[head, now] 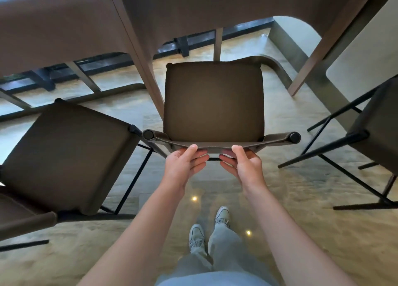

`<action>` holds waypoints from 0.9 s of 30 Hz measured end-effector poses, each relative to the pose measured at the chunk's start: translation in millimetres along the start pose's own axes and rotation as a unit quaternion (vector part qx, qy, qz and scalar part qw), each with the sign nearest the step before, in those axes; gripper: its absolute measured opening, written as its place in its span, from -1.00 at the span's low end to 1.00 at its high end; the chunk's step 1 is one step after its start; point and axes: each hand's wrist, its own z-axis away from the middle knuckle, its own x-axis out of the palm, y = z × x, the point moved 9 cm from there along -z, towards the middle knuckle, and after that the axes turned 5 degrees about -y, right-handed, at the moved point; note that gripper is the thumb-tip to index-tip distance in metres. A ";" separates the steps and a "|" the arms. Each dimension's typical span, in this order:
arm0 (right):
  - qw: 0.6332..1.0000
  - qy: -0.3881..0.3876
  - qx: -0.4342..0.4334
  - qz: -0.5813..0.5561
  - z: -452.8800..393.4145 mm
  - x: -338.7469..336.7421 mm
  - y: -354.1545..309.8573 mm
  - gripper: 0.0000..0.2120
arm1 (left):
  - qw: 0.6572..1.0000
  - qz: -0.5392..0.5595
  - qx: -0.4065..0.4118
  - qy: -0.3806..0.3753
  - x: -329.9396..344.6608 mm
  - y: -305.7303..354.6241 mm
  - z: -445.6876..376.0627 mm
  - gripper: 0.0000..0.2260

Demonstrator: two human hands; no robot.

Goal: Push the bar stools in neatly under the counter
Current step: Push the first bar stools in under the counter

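A bar stool (213, 100) with a dark brown cushioned seat and a low curved backrest (277, 139) stands straight ahead of me, its front edge at the brown counter (193, 14). My left hand (185, 164) and my right hand (242, 164) both hold the middle of the backrest, thumbs on top and fingers curled underneath. A second matching stool (66, 154) stands to the left, turned at an angle and further out from the counter. A third stool (379, 124) is partly in view at the right edge.
The counter's slanted brown legs (142, 63) (312, 55) come down on either side of the middle stool. Black stool legs (133, 178) (349, 178) spread over the glossy tiled floor. My feet (209, 229) stand behind the middle stool.
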 end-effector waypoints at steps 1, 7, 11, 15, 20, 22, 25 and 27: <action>1.000 -0.007 0.002 0.008 -7.1 1.7 -3.7 -0.77 | 1.000 -0.001 0.006 0.014 2.5 4.4 -3.9 -0.82; 0.999 -0.028 0.005 0.040 -40.8 10.2 -23.7 -0.68 | 0.997 0.015 0.034 0.073 18.3 25.7 -22.9 -0.80; 0.999 -0.024 0.005 0.035 -53.7 18.0 -32.2 -0.68 | 0.997 0.020 0.036 0.073 21.3 40.1 -36.6 -0.80; 0.999 -0.019 0.000 0.034 -65.2 23.3 -42.8 -0.69 | 0.996 0.028 0.039 0.069 26.0 48.9 -49.5 -0.82; 1.000 0.001 -0.001 0.018 -77.2 31.4 -48.4 -0.72 | 0.998 0.016 0.035 0.055 30.1 62.4 -66.3 -0.80; 1.000 0.006 -0.002 0.028 -80.5 33.9 -53.0 -0.72 | 0.998 0.006 0.037 0.052 29.8 66.3 -70.7 -0.80; 0.999 0.014 -0.011 0.046 -85.7 35.1 -64.7 -0.74 | 0.999 -0.001 0.032 0.042 34.8 74.4 -78.1 -0.81; 0.998 0.018 -0.012 0.060 -88.0 38.1 -71.4 -0.75 | 0.998 0.003 0.032 0.045 36.3 79.3 -82.9 -0.81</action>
